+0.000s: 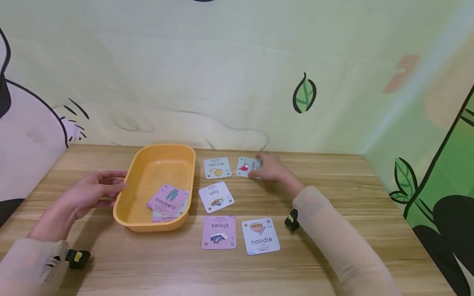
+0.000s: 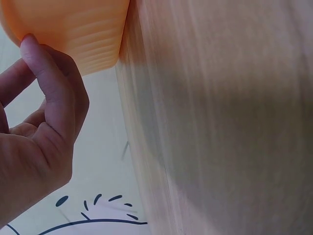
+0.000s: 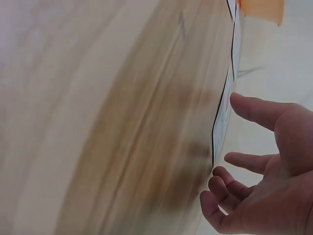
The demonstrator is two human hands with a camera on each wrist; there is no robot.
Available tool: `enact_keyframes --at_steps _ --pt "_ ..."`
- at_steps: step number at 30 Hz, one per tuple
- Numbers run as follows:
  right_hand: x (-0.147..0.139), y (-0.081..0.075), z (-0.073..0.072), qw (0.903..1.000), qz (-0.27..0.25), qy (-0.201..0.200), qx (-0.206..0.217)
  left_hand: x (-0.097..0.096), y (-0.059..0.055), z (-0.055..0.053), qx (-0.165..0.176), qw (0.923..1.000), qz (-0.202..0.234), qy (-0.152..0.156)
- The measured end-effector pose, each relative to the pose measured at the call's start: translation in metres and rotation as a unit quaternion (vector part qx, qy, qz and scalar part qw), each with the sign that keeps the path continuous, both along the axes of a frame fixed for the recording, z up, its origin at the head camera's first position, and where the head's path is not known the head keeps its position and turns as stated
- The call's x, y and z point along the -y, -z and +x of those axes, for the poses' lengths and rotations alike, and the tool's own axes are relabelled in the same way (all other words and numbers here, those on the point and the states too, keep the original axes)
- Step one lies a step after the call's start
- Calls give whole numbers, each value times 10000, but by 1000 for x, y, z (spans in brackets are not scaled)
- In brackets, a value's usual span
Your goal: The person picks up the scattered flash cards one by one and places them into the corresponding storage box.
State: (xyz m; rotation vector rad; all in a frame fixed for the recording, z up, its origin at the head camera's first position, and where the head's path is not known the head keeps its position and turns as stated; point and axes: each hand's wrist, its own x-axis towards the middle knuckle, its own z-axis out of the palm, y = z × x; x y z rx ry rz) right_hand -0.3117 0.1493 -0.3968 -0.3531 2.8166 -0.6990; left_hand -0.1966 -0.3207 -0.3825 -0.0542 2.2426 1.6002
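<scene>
My right hand point(image 1: 273, 166) reaches over a pale blue card point(image 1: 243, 166) with a red fruit picture, covering its right part. In the right wrist view the fingers are spread, with the thumb point(image 3: 252, 108) and fingertips close over that card's edges; the card lies on the table. At the left side of a yellow-orange tray point(image 1: 127, 220), my left hand point(image 1: 89, 191) touches the outer wall just under the rim with bent, relaxed fingers. Inside the tray's near right corner, a purple "trousers" card point(image 1: 168, 201) tops a small overlapping pile.
Between tray and right arm lie a "durian" card point(image 1: 217, 168), a "fish" card point(image 1: 216, 197), a purple "shoes" card point(image 1: 219, 232) and a "noodle" card point(image 1: 261, 236). All rest on the wooden table point(image 1: 155, 263). A printed wall covering point(image 1: 237, 82) stands behind its far edge.
</scene>
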Motion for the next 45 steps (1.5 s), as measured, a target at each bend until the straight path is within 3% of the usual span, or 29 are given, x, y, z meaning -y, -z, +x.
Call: enact_keyframes --at_steps 13,24,37,45 --pt "-6 -2 -2 9995 239 -192 108 -1 1 1 13 10000 42 -6" --pt "-8 0 -7 9997 113 -25 233 -1 0 0 30 10000 14 -19" --pt "-6 0 1 9939 -968 129 509 -1 -1 0 30 10000 -33 -35" --pt "-9 -3 6 9771 -1821 341 1043 -1 0 0 16 10000 -2 -24"
